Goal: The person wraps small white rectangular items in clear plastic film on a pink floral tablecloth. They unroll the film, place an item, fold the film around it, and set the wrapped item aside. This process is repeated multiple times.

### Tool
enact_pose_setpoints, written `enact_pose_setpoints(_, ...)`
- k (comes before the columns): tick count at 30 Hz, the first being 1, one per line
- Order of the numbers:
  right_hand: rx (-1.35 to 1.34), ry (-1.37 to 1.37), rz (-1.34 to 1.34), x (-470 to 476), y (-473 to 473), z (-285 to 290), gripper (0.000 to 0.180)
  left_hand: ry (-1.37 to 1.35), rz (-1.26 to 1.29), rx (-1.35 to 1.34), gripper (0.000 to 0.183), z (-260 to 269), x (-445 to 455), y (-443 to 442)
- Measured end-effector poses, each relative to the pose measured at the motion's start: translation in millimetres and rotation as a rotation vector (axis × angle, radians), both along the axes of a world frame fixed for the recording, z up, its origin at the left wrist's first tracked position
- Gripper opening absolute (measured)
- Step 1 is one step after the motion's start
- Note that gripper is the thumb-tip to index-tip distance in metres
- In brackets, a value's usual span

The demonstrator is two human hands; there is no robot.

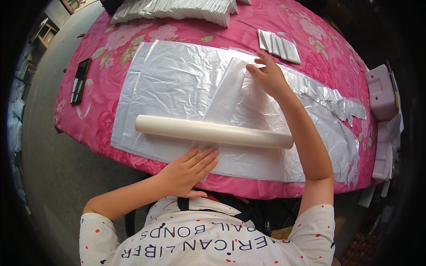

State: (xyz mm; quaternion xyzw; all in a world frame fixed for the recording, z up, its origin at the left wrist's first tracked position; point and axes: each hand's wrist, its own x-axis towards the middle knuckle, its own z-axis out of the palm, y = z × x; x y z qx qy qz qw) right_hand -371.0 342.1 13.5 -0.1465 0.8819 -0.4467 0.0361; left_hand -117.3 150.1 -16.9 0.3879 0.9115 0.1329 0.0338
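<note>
A whitish roll or tube (213, 132) lies across a stack of thin, clear plastic sheets or bags (173, 76) on the table. Under the roll runs a folded strip of translucent plastic (224, 89), slanting up to the right. My left hand (196, 166) rests flat, palm down, at the strip's near end, just below the roll, fingers slightly apart. Near the strip's far end is my right hand (264, 73), with thumb and fingers curled at its top corner; whether they pinch the plastic is unclear.
A pink floral tablecloth (109, 136) covers the table. Many folded plastic packets (176, 10) are piled at the far edge, and a few more (279, 46) lie behind my right hand. A phone (80, 81) is at the left. Pale plastic containers (382, 93) stand beyond the right edge.
</note>
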Motion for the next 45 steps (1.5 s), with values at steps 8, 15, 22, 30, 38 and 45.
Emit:
enact_pose_setpoints(8, 0.366, 0.319, 0.589, 155, 13, 13, 0.053, 0.076, 0.120, -0.003, 0.084, -7, 22, 22)
enact_pose_setpoints(15, 0.485, 0.503, 0.085, 89, 77, -4, 0.051, 0.055, 0.100, -0.010, 0.082, -5, 23, 21)
enact_pose_setpoints(22, 0.290, 0.356, 0.149, 126, 87, 12, 0.057, 0.081, -0.001, -0.058, 0.069, -4, 18, 5)
enact_pose_setpoints(30, 0.360, 0.451, 0.503, 155, 26, 5, 0.053, 0.202, 0.120, -0.130, 0.049, -18, 39, 23)
enact_pose_setpoints(38, 0.335, 0.660, 0.301, 30, -27, -13, 0.042, 0.195, 0.050, -0.049, 0.047, -14, 35, 17)
enact_pose_setpoints(45, 0.148, 0.568, 0.512, 69, -22, 2, 0.047, 0.054, 0.031, 0.211, 0.041, -2, 30, -12)
